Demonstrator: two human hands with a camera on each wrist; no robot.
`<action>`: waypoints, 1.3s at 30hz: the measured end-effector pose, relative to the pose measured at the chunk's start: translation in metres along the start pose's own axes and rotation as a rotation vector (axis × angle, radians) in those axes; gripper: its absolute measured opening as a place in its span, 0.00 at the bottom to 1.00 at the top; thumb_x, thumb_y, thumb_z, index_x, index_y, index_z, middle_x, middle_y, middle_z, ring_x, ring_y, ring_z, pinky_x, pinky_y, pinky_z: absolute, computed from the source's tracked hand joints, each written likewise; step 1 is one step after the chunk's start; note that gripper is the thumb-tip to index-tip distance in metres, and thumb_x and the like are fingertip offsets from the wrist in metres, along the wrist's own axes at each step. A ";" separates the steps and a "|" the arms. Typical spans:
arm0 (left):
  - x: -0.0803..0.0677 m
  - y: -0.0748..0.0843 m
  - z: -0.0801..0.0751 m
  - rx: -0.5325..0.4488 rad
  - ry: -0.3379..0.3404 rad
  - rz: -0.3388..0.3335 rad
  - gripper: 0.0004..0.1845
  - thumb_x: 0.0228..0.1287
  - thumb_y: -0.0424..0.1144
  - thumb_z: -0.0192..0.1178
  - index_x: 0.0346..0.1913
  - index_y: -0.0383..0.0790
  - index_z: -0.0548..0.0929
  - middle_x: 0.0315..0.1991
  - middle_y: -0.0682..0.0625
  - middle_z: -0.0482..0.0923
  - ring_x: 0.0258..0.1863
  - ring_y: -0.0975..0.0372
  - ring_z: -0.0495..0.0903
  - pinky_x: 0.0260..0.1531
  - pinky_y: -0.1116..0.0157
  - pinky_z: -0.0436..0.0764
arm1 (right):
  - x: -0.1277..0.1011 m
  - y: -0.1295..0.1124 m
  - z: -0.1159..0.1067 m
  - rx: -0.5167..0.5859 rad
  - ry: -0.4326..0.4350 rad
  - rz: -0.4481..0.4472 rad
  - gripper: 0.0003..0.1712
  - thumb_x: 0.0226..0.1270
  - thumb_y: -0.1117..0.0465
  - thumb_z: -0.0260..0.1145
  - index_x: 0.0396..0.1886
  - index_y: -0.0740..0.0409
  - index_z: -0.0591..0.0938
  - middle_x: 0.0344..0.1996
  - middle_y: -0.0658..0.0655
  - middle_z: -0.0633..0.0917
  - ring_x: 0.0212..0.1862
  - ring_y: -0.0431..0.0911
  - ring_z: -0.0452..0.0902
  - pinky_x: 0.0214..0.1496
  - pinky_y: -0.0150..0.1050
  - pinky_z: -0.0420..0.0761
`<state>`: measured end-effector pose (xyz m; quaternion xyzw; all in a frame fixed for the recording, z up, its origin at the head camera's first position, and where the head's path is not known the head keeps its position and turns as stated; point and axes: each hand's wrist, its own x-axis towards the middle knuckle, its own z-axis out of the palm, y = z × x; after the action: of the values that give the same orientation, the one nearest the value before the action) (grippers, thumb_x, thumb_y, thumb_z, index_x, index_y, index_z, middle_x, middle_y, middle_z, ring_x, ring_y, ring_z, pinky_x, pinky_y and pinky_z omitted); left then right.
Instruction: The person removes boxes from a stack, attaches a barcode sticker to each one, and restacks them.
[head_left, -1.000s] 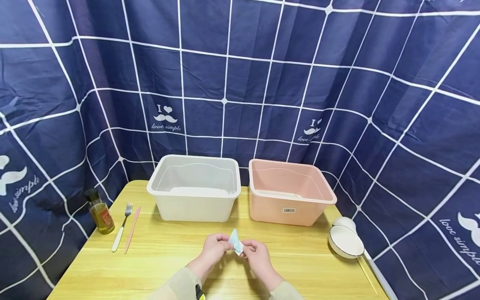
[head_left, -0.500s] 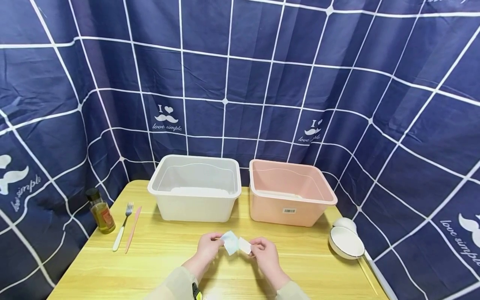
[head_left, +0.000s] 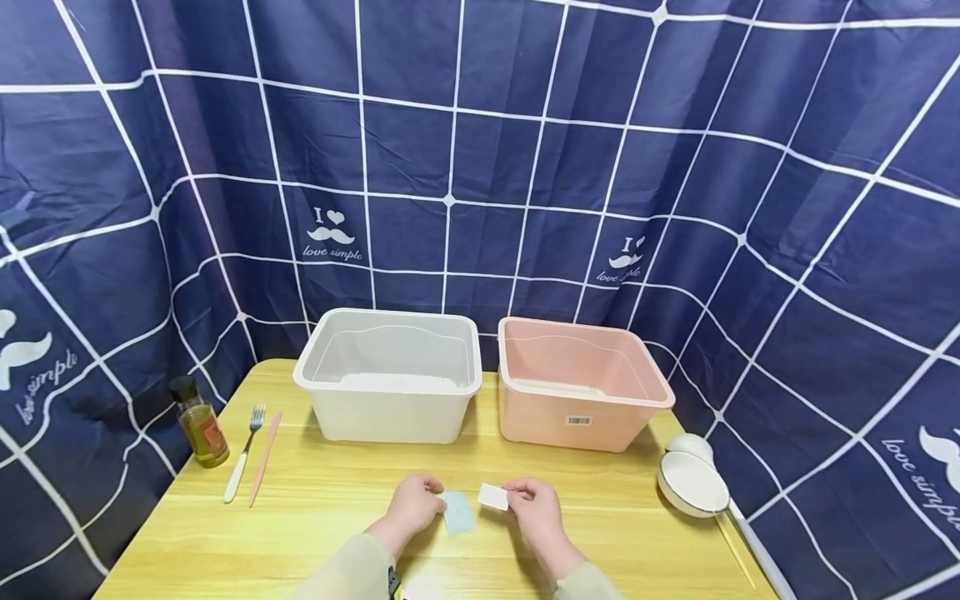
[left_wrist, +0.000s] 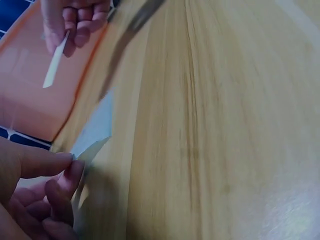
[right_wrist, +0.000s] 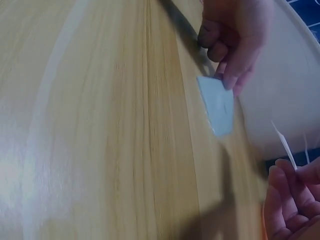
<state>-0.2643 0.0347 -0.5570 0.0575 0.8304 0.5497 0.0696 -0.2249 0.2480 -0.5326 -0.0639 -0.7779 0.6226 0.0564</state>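
Note:
Between thumb and finger my left hand (head_left: 414,502) pinches one edge of a small light-blue sheet (head_left: 459,513), thin and roughly rectangular. That blue sheet (right_wrist: 217,105) hangs from the fingertips a little above the wooden table in the right wrist view. My right hand (head_left: 537,510) pinches a small white rectangular piece (head_left: 492,497) by its right end. Seen nearly edge-on in the left wrist view, the white piece (left_wrist: 56,62) looks thin and flat. A narrow gap separates the two pieces. What either piece is made of cannot be told.
Behind the hands stand a white bin (head_left: 390,417) and a pink bin (head_left: 547,425). At the left are a bottle of yellowish liquid (head_left: 204,429), a fork (head_left: 245,454) and a pink knife (head_left: 266,460). A white ladle (head_left: 692,483) lies at the right edge of the table.
The blue sheet and white piece were together between both hands a second ago. They have come apart, the blue sheet moving left and down, the white piece slightly right.

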 end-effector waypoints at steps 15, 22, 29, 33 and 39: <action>-0.005 0.037 0.014 0.205 0.239 0.344 0.09 0.49 0.32 0.73 0.32 0.45 0.85 0.34 0.56 0.75 0.36 0.60 0.76 0.37 0.61 0.77 | -0.004 -0.017 0.014 0.001 -0.015 -0.005 0.15 0.60 0.76 0.63 0.47 0.78 0.76 0.27 0.61 0.85 0.26 0.45 0.78 0.28 0.34 0.79; -0.016 0.054 0.028 0.396 0.219 0.481 0.16 0.42 0.41 0.79 0.22 0.50 0.78 0.26 0.62 0.67 0.28 0.67 0.67 0.38 0.60 0.67 | -0.006 -0.023 0.024 0.012 0.010 -0.021 0.17 0.60 0.76 0.64 0.49 0.78 0.75 0.28 0.64 0.86 0.25 0.45 0.80 0.29 0.37 0.82; -0.021 0.057 0.035 0.516 0.271 0.498 0.18 0.38 0.38 0.79 0.21 0.48 0.74 0.24 0.61 0.60 0.27 0.65 0.64 0.33 0.65 0.62 | -0.008 -0.025 0.033 0.057 0.012 -0.011 0.15 0.61 0.76 0.64 0.48 0.76 0.76 0.28 0.63 0.86 0.25 0.43 0.80 0.29 0.37 0.82; -0.022 0.057 0.036 0.530 0.285 0.488 0.18 0.39 0.35 0.77 0.21 0.48 0.74 0.24 0.61 0.59 0.27 0.65 0.63 0.32 0.65 0.61 | -0.009 -0.027 0.035 0.040 0.024 -0.011 0.15 0.61 0.75 0.64 0.47 0.76 0.76 0.27 0.63 0.86 0.25 0.45 0.80 0.28 0.37 0.81; -0.021 0.055 0.036 0.540 0.286 0.482 0.12 0.44 0.33 0.73 0.22 0.46 0.77 0.25 0.60 0.63 0.28 0.64 0.65 0.32 0.65 0.62 | -0.010 -0.029 0.038 0.031 0.043 0.005 0.16 0.59 0.76 0.64 0.48 0.76 0.76 0.28 0.64 0.86 0.27 0.45 0.82 0.29 0.36 0.80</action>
<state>-0.2359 0.0847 -0.5188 0.1898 0.9093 0.3144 -0.1958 -0.2219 0.2037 -0.5129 -0.0783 -0.7665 0.6332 0.0728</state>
